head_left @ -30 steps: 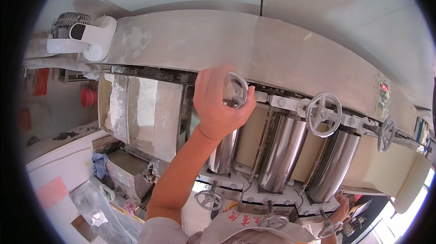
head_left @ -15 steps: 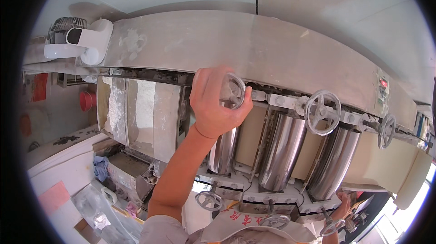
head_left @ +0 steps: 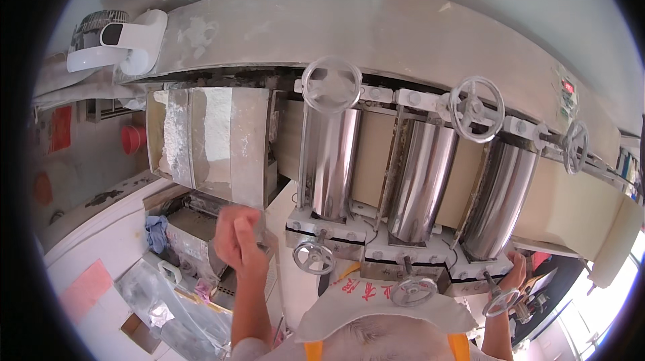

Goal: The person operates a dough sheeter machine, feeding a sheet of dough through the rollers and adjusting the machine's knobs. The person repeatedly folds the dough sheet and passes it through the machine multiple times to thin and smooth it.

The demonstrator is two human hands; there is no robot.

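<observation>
My left hand point(head_left: 238, 236), slightly blurred, is curled closed with nothing visible in it. It hovers over the gap left of the roller machine, below the metal trough point(head_left: 247, 142) holding white powder. Away from it, the upper left handwheel point(head_left: 331, 84) looks blurred at the far end of a shiny steel roller point(head_left: 332, 166). My right hand point(head_left: 514, 272) lies against the machine's near right end, by the lower right handwheel point(head_left: 502, 302); its fingers appear stretched out, partly hidden. Between the rollers runs a cream-coloured sheet point(head_left: 373, 173).
Two more steel rollers point(head_left: 422, 183) stand to the right, with handwheels point(head_left: 476, 109) at their far ends. Near handwheels point(head_left: 314, 257) jut toward my apron point(head_left: 383, 314). A white fan-like device point(head_left: 141, 42) sits on the metal housing. At left are a red bucket point(head_left: 133, 139) and a blue cloth point(head_left: 156, 232).
My left hand has let go of the upper left handwheel and pulled back down and left. The machine sits higher in view. My right hand stays at the near right end.
</observation>
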